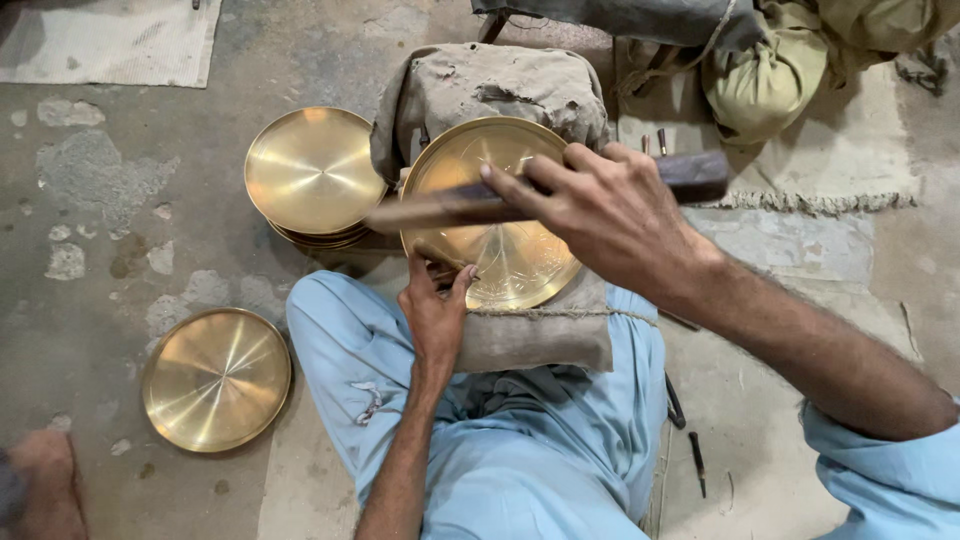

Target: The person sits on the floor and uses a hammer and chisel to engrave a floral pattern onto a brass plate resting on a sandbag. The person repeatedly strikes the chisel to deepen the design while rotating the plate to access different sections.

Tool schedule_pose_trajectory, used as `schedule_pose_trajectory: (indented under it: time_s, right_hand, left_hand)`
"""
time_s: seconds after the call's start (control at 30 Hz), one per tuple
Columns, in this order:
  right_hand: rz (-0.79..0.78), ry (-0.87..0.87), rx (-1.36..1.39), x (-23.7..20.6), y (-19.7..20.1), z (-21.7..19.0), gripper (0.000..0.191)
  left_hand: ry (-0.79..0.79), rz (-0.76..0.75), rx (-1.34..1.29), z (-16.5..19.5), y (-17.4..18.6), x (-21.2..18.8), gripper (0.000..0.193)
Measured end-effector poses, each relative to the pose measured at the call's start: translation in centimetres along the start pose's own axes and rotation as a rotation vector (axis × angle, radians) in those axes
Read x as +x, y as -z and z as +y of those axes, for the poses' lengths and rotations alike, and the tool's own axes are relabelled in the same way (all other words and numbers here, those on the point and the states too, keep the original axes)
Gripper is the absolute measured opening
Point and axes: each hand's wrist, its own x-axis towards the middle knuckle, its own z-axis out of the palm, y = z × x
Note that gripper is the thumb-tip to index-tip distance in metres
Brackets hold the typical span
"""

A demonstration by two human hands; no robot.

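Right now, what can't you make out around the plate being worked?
- Head view: the dark wooden tool in the right hand is motion-blurred; its working end is unclear.
- What the left hand pinches at the brass plate rim is too small to tell.
- Pattern on the plate: partly hidden by the right hand.
- Stacked plates: count unclear, lower ones covered.

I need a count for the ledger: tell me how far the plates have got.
Done: cannot tell; a plate stack and a single plate sit on the floor, their faces apparently plain. In hand: the propped plate shows engraved lines; the left hand steadies a punch on it, the right hand swings a hammer.
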Motion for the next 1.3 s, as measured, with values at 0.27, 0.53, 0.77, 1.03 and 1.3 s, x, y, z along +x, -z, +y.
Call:
schedule_pose_trajectory:
  time_s: [0.27, 0.53, 0.77, 1.03, 1.3]
  right_hand:
    - [-0.138, -0.331, 0.417, -4.0, -0.7, 1.5, 0.059]
    - [0.097, -0.522, 0.559, -8.8, -3.0, 0.3, 0.064]
    - [-0.032, -0.629, 0.621, -13.2, -6.2, -2.0, 0.076]
    - [0.197, -0.802, 0.704, -16.8, -9.8, -6.6, 0.083]
    - [0.193, -0.680, 0.516, -18.0, -11.7, -8.0, 0.087]
  left_hand:
    - [-0.132, -0.233, 0.010, -0.4, 0.3, 3.2, 0.061]
    - [-0.281, -0.710, 0.060, 0.4, 0.8, 6.9, 0.053]
    - [-0.402, -0.850, 0.220, -0.1, 0.3, 7.5, 0.052]
    - [-0.528, -0.888, 0.279, 0.6, 0.5, 7.9, 0.051]
    - [-0.483, -0.921, 0.433, 1.3, 0.6, 7.5, 0.054]
